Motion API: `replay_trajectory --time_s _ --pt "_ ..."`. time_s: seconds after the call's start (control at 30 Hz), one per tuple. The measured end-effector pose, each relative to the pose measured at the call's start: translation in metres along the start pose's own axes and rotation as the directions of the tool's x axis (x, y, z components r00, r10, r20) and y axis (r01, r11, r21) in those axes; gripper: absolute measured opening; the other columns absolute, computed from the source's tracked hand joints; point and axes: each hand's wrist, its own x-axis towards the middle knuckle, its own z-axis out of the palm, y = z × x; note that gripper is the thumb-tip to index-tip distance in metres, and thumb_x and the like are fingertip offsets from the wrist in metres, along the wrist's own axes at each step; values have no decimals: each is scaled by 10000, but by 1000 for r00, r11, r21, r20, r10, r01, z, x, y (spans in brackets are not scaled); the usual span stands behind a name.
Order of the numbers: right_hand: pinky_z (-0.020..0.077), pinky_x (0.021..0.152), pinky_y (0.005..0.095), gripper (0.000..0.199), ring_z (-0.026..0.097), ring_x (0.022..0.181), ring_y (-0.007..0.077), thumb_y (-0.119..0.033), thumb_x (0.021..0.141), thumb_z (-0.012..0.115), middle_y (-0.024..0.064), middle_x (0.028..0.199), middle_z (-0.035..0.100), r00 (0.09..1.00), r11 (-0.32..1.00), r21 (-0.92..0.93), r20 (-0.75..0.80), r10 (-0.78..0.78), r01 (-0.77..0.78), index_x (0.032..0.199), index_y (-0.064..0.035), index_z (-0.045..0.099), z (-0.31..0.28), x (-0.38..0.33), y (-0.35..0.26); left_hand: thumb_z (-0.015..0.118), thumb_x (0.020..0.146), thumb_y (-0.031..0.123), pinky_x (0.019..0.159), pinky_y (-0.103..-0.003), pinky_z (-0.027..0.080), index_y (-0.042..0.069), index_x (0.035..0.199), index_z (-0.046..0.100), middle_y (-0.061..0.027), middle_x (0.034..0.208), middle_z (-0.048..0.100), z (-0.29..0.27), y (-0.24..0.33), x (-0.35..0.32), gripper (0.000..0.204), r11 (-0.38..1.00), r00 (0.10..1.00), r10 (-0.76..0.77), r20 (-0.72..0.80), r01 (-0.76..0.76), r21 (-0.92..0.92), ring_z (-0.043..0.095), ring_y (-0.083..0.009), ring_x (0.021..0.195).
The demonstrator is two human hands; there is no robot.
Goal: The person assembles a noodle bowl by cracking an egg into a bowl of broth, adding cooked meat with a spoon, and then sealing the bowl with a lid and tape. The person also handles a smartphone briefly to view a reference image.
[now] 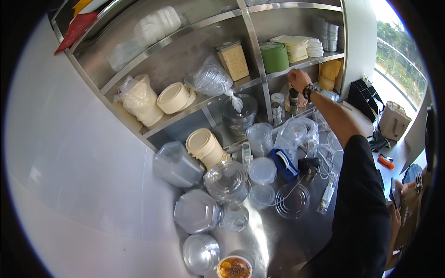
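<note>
My right arm, in a black sleeve with a dark watch at the wrist, reaches up from the lower right to the steel shelf. The right hand (300, 79) is closed, its fingers curled in front of a lower right compartment. Right below it stands a dark, slim bottle (294, 101); whether the fingers grip its top is hidden. Beside the bottle are a small tin (276, 111) and a white-lidded jar (277, 97). A yellow container (329, 74) sits just right of the hand. My left hand is out of view.
The steel counter holds clear plastic lids (226, 180), a blue device with a white handle (284, 163), loose cables and a bowl of food (234, 268) at the front edge. Beige round tubs (204, 144) stand left. At far right another person's hands hold a phone (395, 192).
</note>
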Motion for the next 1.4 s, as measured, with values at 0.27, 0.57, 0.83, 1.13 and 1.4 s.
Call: replay_trajectory --time_s 0.27,0.57,0.83,1.13,1.4 --pt "413 1060 439 685 524 1244 360 -593 834 626 182 1362 538 948 973 -152 295 -122 172 1347 -142 578 2 173 -11 593 946 422 893 -429 484 100 1258 539 -133 1137 620 80 34 54 452 996 999 -33 -43 36 78 603 -269 1042" --pt "446 1012 393 832 582 1196 334 -745 764 615 203 1257 618 921 983 -25 356 -159 180 1279 -93 645 17 174 2 602 943 421 870 -405 491 92 1207 574 -122 1077 634 104 32 64 423 991 995 -59 -86 69 117 613 -249 997" --pt "497 929 359 727 666 1041 299 -625 800 660 201 1116 696 903 972 130 363 -229 194 1248 -53 654 24 190 17 610 940 421 849 -384 497 84 1161 604 -111 1022 646 100 28 51 403 988 992 -53 -110 68 137 621 -232 956" --pt "525 834 444 330 649 941 390 -379 985 543 146 1047 697 915 928 71 -211 -343 365 1099 -105 687 25 189 8 619 937 420 826 -360 504 75 1109 638 -99 962 660 65 -1 23 386 989 981 -70 -183 91 114 631 -212 911" --pt "522 797 477 258 627 981 341 -214 970 434 122 1011 649 748 892 -447 -613 -254 -63 1167 -144 584 -9 223 52 627 934 420 806 -339 511 67 1063 669 -89 908 672 -77 -121 -112 378 963 907 -158 -391 229 141 639 -194 870"
